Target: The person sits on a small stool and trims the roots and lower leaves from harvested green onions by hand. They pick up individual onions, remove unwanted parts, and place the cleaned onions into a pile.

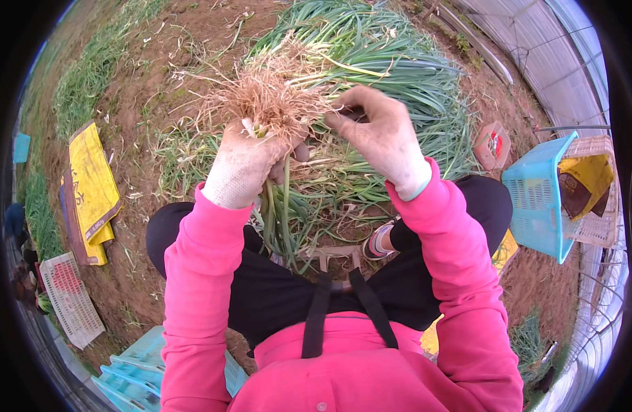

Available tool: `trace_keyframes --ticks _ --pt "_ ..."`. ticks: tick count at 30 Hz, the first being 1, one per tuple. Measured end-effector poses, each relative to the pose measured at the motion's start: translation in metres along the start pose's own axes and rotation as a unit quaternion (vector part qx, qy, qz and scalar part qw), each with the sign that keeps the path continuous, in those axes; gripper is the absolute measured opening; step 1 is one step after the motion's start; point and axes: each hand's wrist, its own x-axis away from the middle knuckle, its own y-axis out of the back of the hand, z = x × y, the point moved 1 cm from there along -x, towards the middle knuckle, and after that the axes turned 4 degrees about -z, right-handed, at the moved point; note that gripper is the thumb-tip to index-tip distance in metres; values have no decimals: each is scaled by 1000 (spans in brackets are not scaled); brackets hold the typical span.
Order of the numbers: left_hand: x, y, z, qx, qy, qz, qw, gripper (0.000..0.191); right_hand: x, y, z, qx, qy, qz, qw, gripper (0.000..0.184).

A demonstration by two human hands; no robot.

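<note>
My left hand (249,159), in a soiled white knit glove, is closed around a bunch of green onions (280,211). Their tan roots (275,103) stick up above the fist and the green leaves hang down between my knees. To the right, my right hand (380,134), gloved the same way, is raised beside the root tips with thumb and fingers curled close together; whether it pinches a root strand cannot be made out. Behind both hands a large heap of green onions (414,72) lies on the soil, roots towards me. Loose leaves (347,190) litter the ground below.
Blue plastic crates stand at right (537,195) and lower left (136,365). A pink container (492,146) holds something red. Yellow printed sacks (94,190) and a white crate (71,298) lie at left. Plastic sheeting (547,62) curves along the right. Someone is partly visible at the far left edge.
</note>
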Motion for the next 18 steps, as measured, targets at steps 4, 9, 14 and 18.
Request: trace_keyframes --ticks 4,9,14,18 --pt "2 -2 -1 25 6 8 1000 16 -3 -8 14 51 216 -43 974 21" --pt "2 -3 -7 -11 17 15 1000 15 0 -11 20 13 107 -22 994 19" --pt "2 -4 -6 -36 28 7 999 13 -6 1 20 -183 -149 -51 970 17" --pt "0 3 3 -64 12 -11 998 16 -9 6 19 -113 -48 7 992 24"
